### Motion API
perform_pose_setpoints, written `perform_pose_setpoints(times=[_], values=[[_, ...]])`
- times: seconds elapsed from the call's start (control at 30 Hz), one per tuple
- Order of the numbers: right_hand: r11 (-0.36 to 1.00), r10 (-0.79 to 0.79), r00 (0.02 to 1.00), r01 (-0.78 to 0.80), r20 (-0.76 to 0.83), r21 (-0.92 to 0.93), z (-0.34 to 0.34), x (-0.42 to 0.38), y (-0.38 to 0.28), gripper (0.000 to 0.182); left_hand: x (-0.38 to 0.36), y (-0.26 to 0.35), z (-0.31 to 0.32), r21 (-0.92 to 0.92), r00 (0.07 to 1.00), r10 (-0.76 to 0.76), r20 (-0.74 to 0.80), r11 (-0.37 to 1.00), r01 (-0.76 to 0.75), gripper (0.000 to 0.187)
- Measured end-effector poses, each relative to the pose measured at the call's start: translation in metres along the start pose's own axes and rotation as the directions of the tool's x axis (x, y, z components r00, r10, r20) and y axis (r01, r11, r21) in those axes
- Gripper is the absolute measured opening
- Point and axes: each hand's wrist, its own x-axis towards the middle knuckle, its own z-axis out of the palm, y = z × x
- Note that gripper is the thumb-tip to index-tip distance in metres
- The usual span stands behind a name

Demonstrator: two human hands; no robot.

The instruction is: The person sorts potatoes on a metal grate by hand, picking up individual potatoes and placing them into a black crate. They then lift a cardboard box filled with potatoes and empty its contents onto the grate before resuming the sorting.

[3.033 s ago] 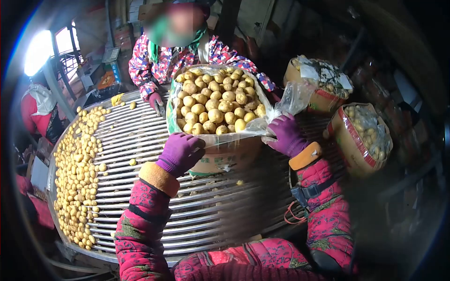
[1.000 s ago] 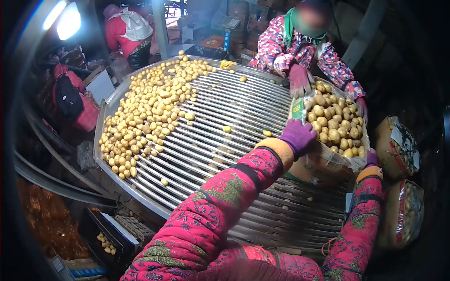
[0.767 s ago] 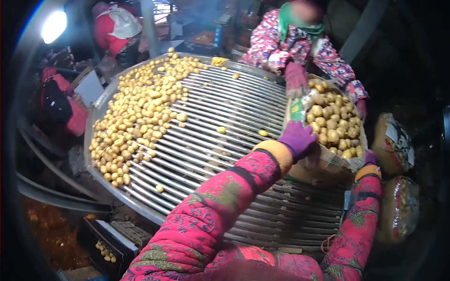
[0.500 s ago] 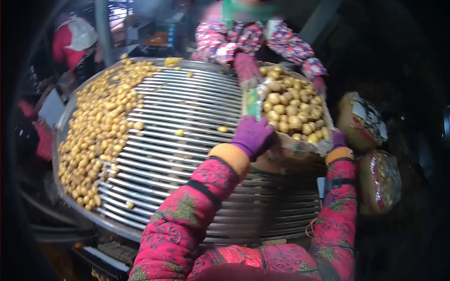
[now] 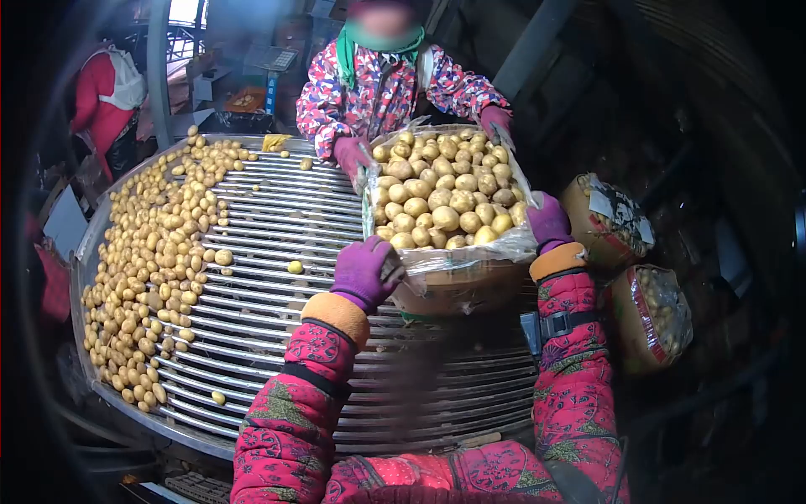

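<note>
A cardboard box [image 5: 470, 290] lined with clear plastic stands over the slatted metal table, full of potatoes [image 5: 445, 189]. My left hand [image 5: 367, 270], in a purple glove, is closed on the box's near left corner. At the near right corner, my right hand [image 5: 548, 220], gloved the same way, grips the plastic-lined edge. Across the table a co-worker [image 5: 382, 84] in a patterned jacket has both gloved hands at the far corners of the box.
Many loose potatoes [image 5: 159, 260] cover the left side of the slatted table [image 5: 277, 277]. Two filled packages, an upper one [image 5: 600, 223] and a lower one [image 5: 646, 315], stand at the right. Another person [image 5: 109, 101] bends at the far left.
The box now appears further left and more level in view, with my hands still on it. The co-worker's upper body has come into view. My right hand shows more fully.
</note>
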Motion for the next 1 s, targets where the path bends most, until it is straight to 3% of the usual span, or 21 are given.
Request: perform_pose_setpoints(times=[0.1,0.17,0.27,0.37,0.4,0.43,0.47,0.5,0.53,0.57,0.6,0.63,0.67,0.7,0.73,0.8,0.83,0.9,0.97,1.0], values=[[0.986,-0.166,0.982,0.166,-0.095,-0.006,-0.004,-0.003,-0.065,0.042,-0.026,-0.046,0.007,-0.151,0.988,-0.019,-0.153,0.989,-0.004,0.040],[0.937,-0.325,0.928,0.342,-0.182,0.072,0.000,-0.010,-0.106,0.042,-0.048,-0.072,0.011,-0.215,0.984,-0.128,-0.121,0.972,0.100,0.042],[0.882,-0.437,0.890,0.452,-0.130,0.130,-0.005,-0.029,-0.179,0.038,-0.082,-0.108,0.026,-0.319,0.947,-0.268,-0.176,0.926,0.202,0.041],[0.863,-0.504,0.854,0.504,-0.131,-0.040,0.021,-0.048,-0.251,0.042,-0.114,-0.145,0.025,-0.303,0.948,-0.238,-0.212,0.938,0.167,0.036],[0.839,-0.539,0.833,0.543,-0.124,0.001,0.025,-0.056,-0.270,0.042,-0.117,-0.142,0.012,-0.473,0.814,-0.578,-0.061,0.735,0.486,0.031],[0.821,-0.567,0.814,0.570,-0.123,-0.013,0.030,-0.063,-0.287,0.040,-0.109,-0.137,-0.011,-0.467,0.693,-0.720,-0.033,0.624,0.627,0.026],[0.835,-0.549,0.834,0.550,-0.060,0.000,0.029,-0.071,-0.305,0.038,-0.097,-0.116,-0.041,-0.322,0.762,-0.556,-0.332,0.826,0.463,0.024],[0.846,-0.534,0.846,0.534,0.006,0.010,0.028,-0.077,-0.322,0.035,-0.076,-0.099,-0.055,-0.384,0.717,-0.392,-0.576,0.904,0.187,0.025],[0.846,-0.533,0.846,0.532,0.024,0.022,0.030,-0.081,-0.333,0.030,-0.053,-0.078,-0.064,-0.450,0.723,-0.364,-0.587,0.889,0.082,0.029],[0.839,-0.544,0.839,0.543,0.030,0.035,0.040,-0.079,-0.333,0.030,-0.035,-0.057,-0.074,-0.478,0.796,-0.319,-0.515,0.877,0.042,0.038],[0.800,-0.579,0.816,0.569,-0.004,0.190,0.058,-0.072,-0.328,0.029,-0.021,-0.056,-0.064,-0.519,0.803,-0.341,-0.488,0.853,0.047,0.048],[0.734,-0.612,0.789,0.590,-0.049,0.336,0.070,-0.062,-0.323,0.028,-0.016,-0.029,-0.093,-0.902,0.807,-0.590,0.026,0.333,0.273,0.061],[0.641,-0.642,0.765,0.567,-0.042,0.517,0.070,-0.059,-0.312,0.028,-0.013,-0.054,-0.059,-0.837,0.819,-0.538,-0.201,0.529,0.142,0.064],[0.550,-0.694,0.714,0.609,-0.093,0.571,0.070,-0.058,-0.303,0.030,-0.011,-0.079,-0.025,-0.718,0.801,-0.442,-0.404,0.695,0.021,0.068],[0.472,-0.689,0.722,0.512,-0.062,0.717,0.072,-0.059,-0.296,0.031,-0.008,-0.076,-0.031,-0.716,0.792,-0.446,-0.416,0.698,0.017,0.068],[0.346,-0.682,0.731,0.289,0.027,0.893,0.057,-0.072,-0.283,0.034,-0.004,-0.066,-0.041,-0.610,0.819,-0.480,-0.315,0.763,0.213,0.068],[0.345,-0.682,0.731,0.288,0.027,0.893,0.052,-0.076,-0.277,0.034,0.000,-0.062,-0.048,-0.609,0.819,-0.480,-0.315,0.764,0.214,0.068],[0.332,-0.709,0.701,0.426,-0.075,0.841,0.046,-0.081,-0.263,0.036,0.009,-0.057,-0.066,-0.524,0.806,-0.560,-0.190,0.753,0.399,0.075],[0.317,-0.728,0.669,0.518,-0.146,0.795,0.036,-0.090,-0.248,0.038,0.019,-0.064,-0.066,-0.542,0.778,-0.617,-0.118,0.697,0.470,0.066],[0.256,-0.685,0.723,0.356,-0.091,0.899,0.028,-0.099,-0.240,0.037,0.022,-0.084,-0.050,-0.541,0.798,-0.601,-0.056,0.690,0.482,0.065]])
